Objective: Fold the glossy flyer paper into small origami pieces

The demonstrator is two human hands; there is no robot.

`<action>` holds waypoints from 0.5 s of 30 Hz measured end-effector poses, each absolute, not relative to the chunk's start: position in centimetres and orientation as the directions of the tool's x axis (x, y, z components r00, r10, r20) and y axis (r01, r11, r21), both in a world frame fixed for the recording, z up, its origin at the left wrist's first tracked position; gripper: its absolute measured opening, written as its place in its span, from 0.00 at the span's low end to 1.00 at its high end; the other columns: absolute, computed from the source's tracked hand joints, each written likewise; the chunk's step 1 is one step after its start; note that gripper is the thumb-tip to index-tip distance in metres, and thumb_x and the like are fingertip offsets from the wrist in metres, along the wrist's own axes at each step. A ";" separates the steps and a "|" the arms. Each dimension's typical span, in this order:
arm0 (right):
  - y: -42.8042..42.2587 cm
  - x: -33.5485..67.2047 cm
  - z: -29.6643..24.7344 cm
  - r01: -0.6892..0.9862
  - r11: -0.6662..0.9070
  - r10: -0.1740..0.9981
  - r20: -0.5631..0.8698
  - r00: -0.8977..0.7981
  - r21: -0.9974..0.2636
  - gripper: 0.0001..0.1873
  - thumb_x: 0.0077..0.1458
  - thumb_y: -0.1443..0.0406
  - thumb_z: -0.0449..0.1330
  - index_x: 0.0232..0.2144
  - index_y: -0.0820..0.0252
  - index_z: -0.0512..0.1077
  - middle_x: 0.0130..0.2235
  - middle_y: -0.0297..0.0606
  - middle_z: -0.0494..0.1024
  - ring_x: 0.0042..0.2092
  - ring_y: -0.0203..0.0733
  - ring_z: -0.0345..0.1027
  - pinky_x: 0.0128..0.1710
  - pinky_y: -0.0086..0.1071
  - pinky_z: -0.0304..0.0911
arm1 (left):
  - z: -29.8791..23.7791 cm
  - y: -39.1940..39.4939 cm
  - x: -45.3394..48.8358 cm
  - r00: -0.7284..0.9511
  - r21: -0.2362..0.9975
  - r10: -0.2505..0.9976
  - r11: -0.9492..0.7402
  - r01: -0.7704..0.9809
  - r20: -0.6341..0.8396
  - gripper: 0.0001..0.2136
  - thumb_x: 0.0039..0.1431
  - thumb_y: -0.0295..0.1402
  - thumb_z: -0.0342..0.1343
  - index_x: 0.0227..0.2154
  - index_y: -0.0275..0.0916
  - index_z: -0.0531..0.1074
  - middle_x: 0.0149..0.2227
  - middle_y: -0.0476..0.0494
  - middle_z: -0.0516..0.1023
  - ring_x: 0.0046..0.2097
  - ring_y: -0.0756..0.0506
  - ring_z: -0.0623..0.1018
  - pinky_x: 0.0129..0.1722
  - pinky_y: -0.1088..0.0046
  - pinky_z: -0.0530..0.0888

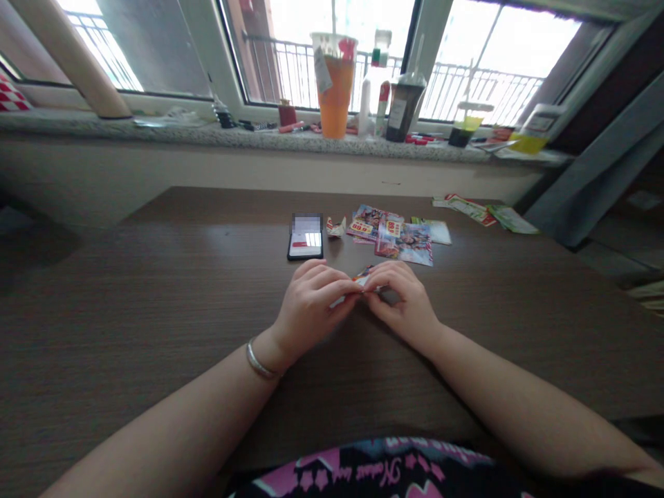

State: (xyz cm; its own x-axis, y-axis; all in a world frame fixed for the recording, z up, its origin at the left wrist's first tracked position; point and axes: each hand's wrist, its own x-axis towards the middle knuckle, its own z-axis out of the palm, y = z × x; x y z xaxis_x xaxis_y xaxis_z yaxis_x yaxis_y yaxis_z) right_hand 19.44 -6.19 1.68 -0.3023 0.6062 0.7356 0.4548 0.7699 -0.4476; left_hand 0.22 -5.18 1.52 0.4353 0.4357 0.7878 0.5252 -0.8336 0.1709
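Note:
Both my hands rest together on the dark wooden table (129, 311). My left hand (311, 304), with a silver bracelet on its wrist, and my right hand (404, 301) pinch a small piece of coloured printed paper (363, 277) between their fingertips. Most of the paper is hidden under my fingers. Just beyond my hands lies a black phone (306, 238) with its screen lit. To its right sit a small folded paper piece (335, 227) and a spread of colourful printed leaflets (399, 235).
More leaflets (482, 211) lie at the table's far right. The stone windowsill (207, 135) holds an orange drink cup (335, 86), a dark drink cup (403, 104), bottles, small items and a yellow-topped container (534, 131). A cardboard tube (72, 59) leans at the left.

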 end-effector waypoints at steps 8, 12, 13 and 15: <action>-6.3 19.3 1.7 0.463 0.766 0.609 0.734 -0.300 -0.446 0.05 0.53 0.71 0.60 0.31 0.56 0.70 0.34 0.37 0.76 0.40 0.42 0.69 0.43 0.40 0.66 | 1.8 -5.4 0.1 0.481 0.150 0.448 -0.830 0.537 0.754 0.02 0.58 0.29 0.59 0.31 0.42 0.73 0.32 0.51 0.79 0.34 0.49 0.75 0.45 0.65 0.69; -6.3 19.3 1.8 0.475 0.760 0.614 0.729 -0.302 -0.444 0.06 0.51 0.71 0.60 0.30 0.55 0.70 0.33 0.37 0.75 0.41 0.43 0.69 0.44 0.40 0.66 | 1.7 -5.3 0.3 0.459 0.207 0.477 -0.827 0.522 0.749 0.03 0.58 0.29 0.59 0.29 0.41 0.73 0.31 0.50 0.79 0.33 0.49 0.74 0.43 0.66 0.69; -6.3 19.2 1.8 0.476 0.760 0.615 0.728 -0.303 -0.443 0.06 0.50 0.71 0.60 0.29 0.55 0.70 0.33 0.36 0.75 0.41 0.43 0.69 0.44 0.40 0.66 | 1.7 -5.3 0.3 0.453 0.220 0.481 -0.828 0.516 0.751 0.03 0.57 0.28 0.59 0.29 0.41 0.73 0.31 0.50 0.79 0.33 0.49 0.75 0.42 0.66 0.69; -6.3 19.2 1.8 0.481 0.758 0.616 0.725 -0.308 -0.440 0.06 0.50 0.71 0.60 0.29 0.55 0.70 0.33 0.36 0.75 0.42 0.43 0.69 0.45 0.40 0.66 | 1.7 -5.3 0.4 0.436 0.241 0.484 -0.831 0.502 0.759 0.03 0.57 0.28 0.59 0.28 0.40 0.73 0.30 0.50 0.79 0.33 0.49 0.75 0.41 0.67 0.70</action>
State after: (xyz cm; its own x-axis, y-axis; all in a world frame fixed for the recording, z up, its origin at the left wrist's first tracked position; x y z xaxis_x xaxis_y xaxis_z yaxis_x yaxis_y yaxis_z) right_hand 19.25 -6.29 1.79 -0.3076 0.6159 0.7253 0.4808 0.7584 -0.4401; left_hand 0.39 -5.28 1.69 0.4356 0.4835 0.7593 0.5015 -0.8308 0.2413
